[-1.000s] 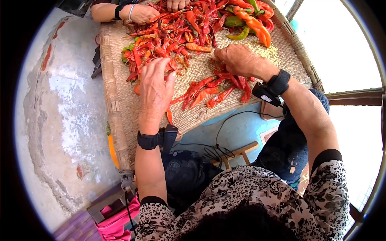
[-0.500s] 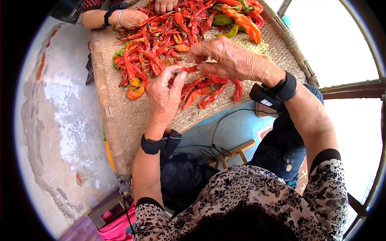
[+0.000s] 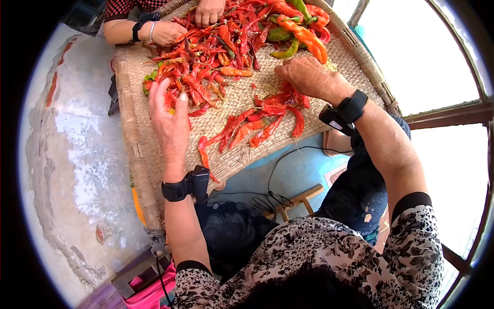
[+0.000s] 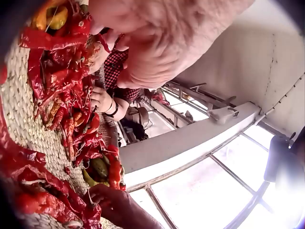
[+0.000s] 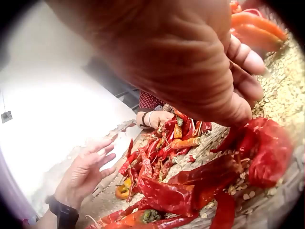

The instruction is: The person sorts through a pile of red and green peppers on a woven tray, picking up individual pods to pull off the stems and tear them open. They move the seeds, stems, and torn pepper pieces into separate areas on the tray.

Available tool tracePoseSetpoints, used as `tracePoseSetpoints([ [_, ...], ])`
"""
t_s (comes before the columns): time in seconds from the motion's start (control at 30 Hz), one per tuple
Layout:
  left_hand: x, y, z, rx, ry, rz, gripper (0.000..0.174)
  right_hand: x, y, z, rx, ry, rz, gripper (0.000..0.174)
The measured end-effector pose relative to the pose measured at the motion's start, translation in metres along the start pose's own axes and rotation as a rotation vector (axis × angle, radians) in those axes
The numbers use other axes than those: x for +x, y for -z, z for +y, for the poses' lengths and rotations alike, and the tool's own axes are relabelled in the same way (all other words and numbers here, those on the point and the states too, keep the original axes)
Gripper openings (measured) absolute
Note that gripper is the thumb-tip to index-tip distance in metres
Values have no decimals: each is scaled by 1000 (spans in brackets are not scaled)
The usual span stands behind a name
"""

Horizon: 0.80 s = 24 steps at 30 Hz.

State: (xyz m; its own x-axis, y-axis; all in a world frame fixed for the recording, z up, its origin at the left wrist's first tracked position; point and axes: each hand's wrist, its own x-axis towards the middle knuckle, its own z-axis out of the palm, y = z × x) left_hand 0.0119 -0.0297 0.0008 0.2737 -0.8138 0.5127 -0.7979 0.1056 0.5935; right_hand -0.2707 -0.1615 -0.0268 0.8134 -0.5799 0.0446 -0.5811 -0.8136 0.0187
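My left hand is over the left side of the woven tray, fingers extended and thumb apart, close to a heap of red chili peppers. On the right, my right hand hovers low over pale seeds with its fingers bent; its palm is partly hidden, and I cannot tell whether it holds anything. Several split red peppers lie below it along the near edge. Close to its thumb in the right wrist view sits a glossy red pepper piece.
Another person's hands work in the heap at the far side. Larger orange peppers and green peppers lie at the far right. A wooden stool and a black cable are below the tray, with a wall on the left.
Half a second ago both hands met at a red pepper over the middle. They have since parted, left hand moving left, right hand moving right to the seeds. A pepper now lies near the front edge.
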Motion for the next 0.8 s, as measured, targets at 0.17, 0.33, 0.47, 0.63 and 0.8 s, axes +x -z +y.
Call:
tracePoseSetpoints([
  [0.17,-16,-21,20,-166,40,-287,29,10,0,-1,65,12,49,8],
  [0.33,-26,-26,55,-271,68,-417,45,8,34,-30,694,125,415,9],
  [0.47,-33,-38,52,-394,118,-491,49,7,43,-54,1010,123,342,12],
  [0.63,-30,-38,50,-604,314,-569,31,11,34,-61,1088,155,319,12],
  [0.8,-14,-26,37,-752,449,-270,27,12,32,-37,910,99,268,26],
])
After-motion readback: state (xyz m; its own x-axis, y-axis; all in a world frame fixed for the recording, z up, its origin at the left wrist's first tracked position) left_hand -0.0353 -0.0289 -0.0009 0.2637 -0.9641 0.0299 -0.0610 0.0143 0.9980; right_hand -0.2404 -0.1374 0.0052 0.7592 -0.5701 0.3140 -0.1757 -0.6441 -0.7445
